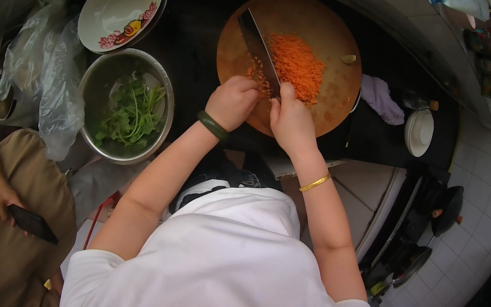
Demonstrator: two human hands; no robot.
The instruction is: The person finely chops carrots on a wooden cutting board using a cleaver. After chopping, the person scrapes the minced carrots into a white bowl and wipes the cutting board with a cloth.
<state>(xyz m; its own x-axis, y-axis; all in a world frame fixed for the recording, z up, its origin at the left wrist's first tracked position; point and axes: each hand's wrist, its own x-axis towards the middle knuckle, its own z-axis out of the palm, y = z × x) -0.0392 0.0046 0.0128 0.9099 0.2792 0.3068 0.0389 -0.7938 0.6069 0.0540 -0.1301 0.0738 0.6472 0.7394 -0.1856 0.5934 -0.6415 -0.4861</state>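
Note:
My right hand (294, 123) is closed around the handle end of a cleaver-like kitchen knife (261, 52), hiding the handle. The broad blade points away from me across a round wooden cutting board (337, 105). Finely chopped carrot (296, 67) is heaped to the right of the blade. Smaller carrot bits (258, 70) lie scattered on its left. My left hand (233, 102) is at the board's near left, its fingers curled beside those bits and close to the blade. Whether it pinches anything is hidden. A small pale scrap (348, 59) sits on the board's right side.
On the left are a steel bowl (169, 107) of leafy herbs (134, 109), a patterned plate (119, 8) and plastic bags (60, 90). To the right lie a purple cloth (383, 100) and white bowls (419, 132). A person's hand (4, 199) nearby holds a phone (33, 223).

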